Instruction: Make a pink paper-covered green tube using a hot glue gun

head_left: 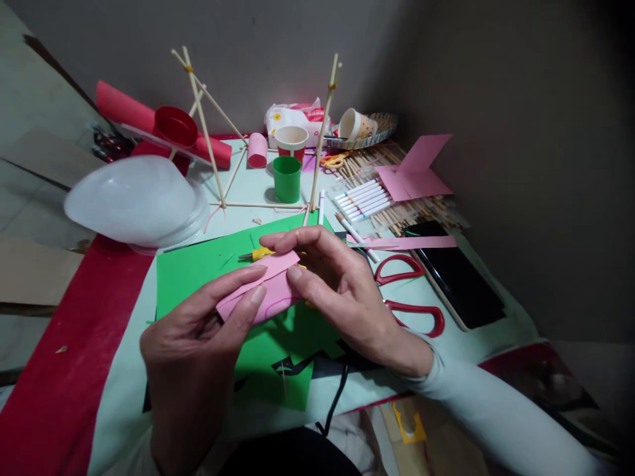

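We have both hands on the pink paper piece [268,291], held just above the green sheet [208,271] on the desk [248,188]. Left hand [198,344] fingers pinch its left end; right hand [342,291] fingers press its upper and right edges. Risk: uneven pressure could crease or tear it. Red scissors [411,297] sit just beside the right hand, yellow-handled tool [258,254] behind; stick frame [258,132] crowds the back.

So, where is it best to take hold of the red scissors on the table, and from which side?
Grip the red scissors by the two handle loops, coming from the right and above. The loops lie flat and open toward the right, clear of the right hand, while the blades are hidden under that hand.
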`<state>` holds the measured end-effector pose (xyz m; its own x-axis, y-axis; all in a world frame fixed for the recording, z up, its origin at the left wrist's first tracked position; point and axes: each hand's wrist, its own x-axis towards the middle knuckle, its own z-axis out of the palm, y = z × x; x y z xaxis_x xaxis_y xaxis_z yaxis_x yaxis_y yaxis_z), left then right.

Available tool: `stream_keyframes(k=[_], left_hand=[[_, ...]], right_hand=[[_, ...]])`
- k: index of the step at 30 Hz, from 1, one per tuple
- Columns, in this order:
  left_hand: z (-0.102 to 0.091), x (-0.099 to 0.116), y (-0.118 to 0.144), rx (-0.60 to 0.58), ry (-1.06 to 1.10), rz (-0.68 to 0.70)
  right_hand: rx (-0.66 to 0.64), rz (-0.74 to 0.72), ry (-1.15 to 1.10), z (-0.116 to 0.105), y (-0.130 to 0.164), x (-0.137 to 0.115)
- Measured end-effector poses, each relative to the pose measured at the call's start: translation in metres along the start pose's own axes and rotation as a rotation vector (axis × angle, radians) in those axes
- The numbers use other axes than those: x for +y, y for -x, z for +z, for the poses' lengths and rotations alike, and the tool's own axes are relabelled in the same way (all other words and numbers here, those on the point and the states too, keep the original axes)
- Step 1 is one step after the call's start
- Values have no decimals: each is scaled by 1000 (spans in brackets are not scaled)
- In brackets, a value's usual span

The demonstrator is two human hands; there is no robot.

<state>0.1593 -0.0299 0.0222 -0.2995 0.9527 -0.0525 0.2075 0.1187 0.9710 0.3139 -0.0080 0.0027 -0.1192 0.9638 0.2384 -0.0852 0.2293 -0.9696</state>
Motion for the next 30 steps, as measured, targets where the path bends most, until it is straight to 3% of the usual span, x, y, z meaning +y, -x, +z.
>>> stream_keyframes(k=[11, 16, 21, 30], left_hand=[[3, -3, 4, 17, -79, 57], [2, -9, 3, 4, 11, -17], [2, -17, 2, 48, -82, 54], [-1, -18, 1, -64, 2, -67]], right_hand=[[17, 12, -46, 1, 2, -3], [23, -11, -75, 4, 1, -3], [44, 35, -130, 5, 2, -3], [34, -13, -69, 4, 5, -4]])
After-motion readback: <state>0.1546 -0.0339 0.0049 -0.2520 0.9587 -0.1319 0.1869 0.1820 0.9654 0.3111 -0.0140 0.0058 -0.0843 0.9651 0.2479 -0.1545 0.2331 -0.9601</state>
